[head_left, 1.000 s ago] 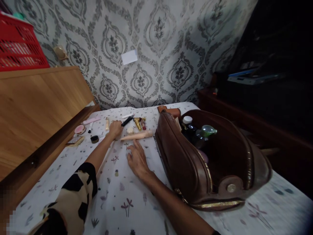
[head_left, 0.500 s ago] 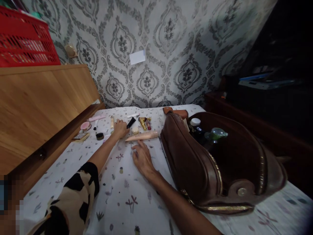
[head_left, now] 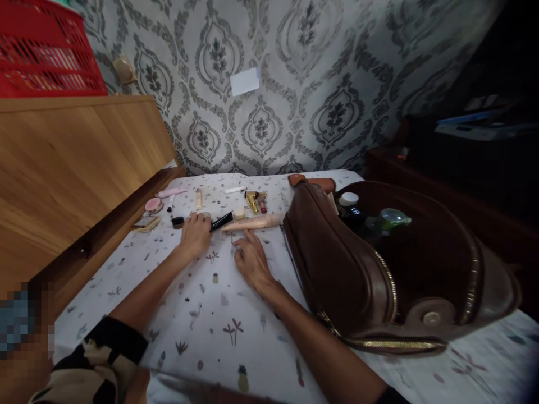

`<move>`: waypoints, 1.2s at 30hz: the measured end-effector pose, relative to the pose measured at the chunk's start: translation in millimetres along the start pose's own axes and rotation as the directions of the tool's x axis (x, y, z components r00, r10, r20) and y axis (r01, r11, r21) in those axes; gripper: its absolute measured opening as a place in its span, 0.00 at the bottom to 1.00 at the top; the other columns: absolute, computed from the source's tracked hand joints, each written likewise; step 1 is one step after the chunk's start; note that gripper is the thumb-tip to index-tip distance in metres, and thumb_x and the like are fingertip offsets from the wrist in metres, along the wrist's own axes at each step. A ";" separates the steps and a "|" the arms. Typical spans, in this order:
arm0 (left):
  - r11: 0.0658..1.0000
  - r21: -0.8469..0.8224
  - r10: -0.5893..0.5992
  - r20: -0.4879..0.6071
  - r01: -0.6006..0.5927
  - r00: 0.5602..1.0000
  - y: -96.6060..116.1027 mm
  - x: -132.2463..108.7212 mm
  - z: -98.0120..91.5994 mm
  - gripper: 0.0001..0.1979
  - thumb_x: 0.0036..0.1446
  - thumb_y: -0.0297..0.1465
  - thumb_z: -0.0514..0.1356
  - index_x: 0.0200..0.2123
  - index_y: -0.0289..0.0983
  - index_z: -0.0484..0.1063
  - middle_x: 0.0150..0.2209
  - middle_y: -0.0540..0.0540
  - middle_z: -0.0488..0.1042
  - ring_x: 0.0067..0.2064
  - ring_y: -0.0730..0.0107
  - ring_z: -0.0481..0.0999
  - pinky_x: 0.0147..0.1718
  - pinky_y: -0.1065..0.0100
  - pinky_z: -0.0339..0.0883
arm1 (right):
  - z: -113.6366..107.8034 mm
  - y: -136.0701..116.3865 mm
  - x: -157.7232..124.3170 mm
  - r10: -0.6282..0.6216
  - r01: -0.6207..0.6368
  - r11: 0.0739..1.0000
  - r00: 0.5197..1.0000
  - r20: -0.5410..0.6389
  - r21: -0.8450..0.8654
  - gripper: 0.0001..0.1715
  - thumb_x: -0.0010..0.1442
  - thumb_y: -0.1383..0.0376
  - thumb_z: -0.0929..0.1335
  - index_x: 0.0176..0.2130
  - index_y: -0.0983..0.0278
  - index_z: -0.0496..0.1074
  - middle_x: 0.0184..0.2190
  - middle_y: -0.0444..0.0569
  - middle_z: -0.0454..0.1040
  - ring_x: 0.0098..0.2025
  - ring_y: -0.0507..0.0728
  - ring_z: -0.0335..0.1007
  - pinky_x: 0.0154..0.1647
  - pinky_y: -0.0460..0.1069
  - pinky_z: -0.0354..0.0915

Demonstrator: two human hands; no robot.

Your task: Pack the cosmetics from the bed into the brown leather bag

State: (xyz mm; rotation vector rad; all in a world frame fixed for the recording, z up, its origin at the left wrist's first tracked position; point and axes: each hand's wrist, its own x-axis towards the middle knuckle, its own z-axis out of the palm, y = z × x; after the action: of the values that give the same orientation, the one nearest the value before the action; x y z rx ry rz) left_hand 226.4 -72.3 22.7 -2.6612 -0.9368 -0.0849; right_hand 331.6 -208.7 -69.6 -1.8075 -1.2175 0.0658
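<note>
The left hand (head_left: 197,234) bends palm-down over the sheet (head_left: 210,314), its fingers seemingly closed on the near end of a black tube (head_left: 222,221) — the back of the hand hides the exact grip. Taken by one end, the tube leaves its far half free, pointing towards the small cream jar (head_left: 239,213). The right hand (head_left: 253,261) grips nothing: its fingers are loosely curled and a little apart, one tip reaching the lower edge of a long beige tube (head_left: 252,223), though contact cannot be told. It is perhaps placed there to steady that tube, which lies on its side and could shift on soft cloth.

Beyond the hands, a white stick (head_left: 236,189), gold pieces (head_left: 252,203) and a slim beige bottle (head_left: 199,199) lie spaced out, probably so each can be seen and picked up singly. A black jar (head_left: 177,223) and a pink compact (head_left: 153,206) are to the left. The brown bag (head_left: 320,252) sits by the right arm, mouth wide open — handy for reaching the white-capped bottle (head_left: 349,199) inside
</note>
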 end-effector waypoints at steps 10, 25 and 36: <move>0.997 -0.078 -0.021 0.009 0.022 1.000 -2.1 -28.9 5.8 0.18 0.70 0.33 0.49 0.53 0.30 0.72 0.54 0.32 0.74 0.57 0.44 0.68 0.52 0.48 0.63 | -5.5 -6.4 0.9 0.034 -0.033 0.999 0.999 0.015 -0.035 0.15 0.59 0.72 0.65 0.44 0.67 0.78 0.62 0.64 0.67 0.67 0.69 0.60 0.68 0.65 0.57; 0.819 -0.550 0.111 -0.128 -0.164 0.986 4.2 -57.7 11.3 0.15 0.67 0.33 0.53 0.52 0.38 0.72 0.45 0.41 0.78 0.48 0.55 0.76 0.49 0.56 0.69 | -10.3 -4.0 3.4 -0.047 0.046 0.999 0.999 -0.002 -0.005 0.14 0.61 0.71 0.64 0.44 0.65 0.76 0.50 0.60 0.75 0.57 0.65 0.68 0.60 0.60 0.63; 0.860 -0.394 0.209 -0.307 -0.324 0.928 2.0 -47.5 20.3 0.22 0.71 0.38 0.49 0.62 0.34 0.65 0.62 0.34 0.69 0.65 0.51 0.65 0.63 0.50 0.61 | -18.1 -12.8 3.5 -0.084 0.089 0.995 0.993 0.087 -0.054 0.13 0.64 0.65 0.66 0.47 0.66 0.76 0.45 0.57 0.79 0.49 0.63 0.72 0.54 0.55 0.64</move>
State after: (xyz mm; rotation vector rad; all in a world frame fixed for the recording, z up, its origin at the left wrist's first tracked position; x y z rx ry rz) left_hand 189.4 -95.9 -4.7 -3.0607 -0.4953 -0.6297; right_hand 333.3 -216.9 -48.8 -1.8146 -1.3690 0.0584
